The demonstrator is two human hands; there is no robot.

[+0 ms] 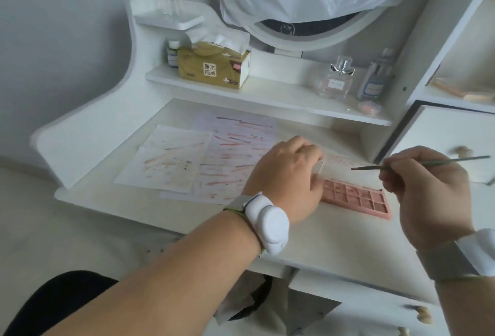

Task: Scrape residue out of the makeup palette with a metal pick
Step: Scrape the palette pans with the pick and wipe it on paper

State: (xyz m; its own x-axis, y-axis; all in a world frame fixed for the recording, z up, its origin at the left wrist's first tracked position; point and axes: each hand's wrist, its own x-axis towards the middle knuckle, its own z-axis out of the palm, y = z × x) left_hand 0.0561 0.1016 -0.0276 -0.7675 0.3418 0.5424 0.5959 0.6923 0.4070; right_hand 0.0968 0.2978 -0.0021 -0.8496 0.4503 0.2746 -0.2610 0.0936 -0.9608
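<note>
Two hands busy: left hand [288, 174] grips pink gridded palette [356, 197]; right hand [426, 188] pinches thin metal pick [420, 164].

One head-worn wide-angle view looks forward and down, close over the white vanity desk [308, 244], edges seemingly distorted.

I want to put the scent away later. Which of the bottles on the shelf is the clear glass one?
The perfume bottle, right of the tissue box: clear glass, pink label, silver bow. The others are opaque.

On the shelf [267, 94] — a tissue pack [213, 66], a perfume bottle [336, 79]; below, smeared paper sheets [203, 158].
</note>
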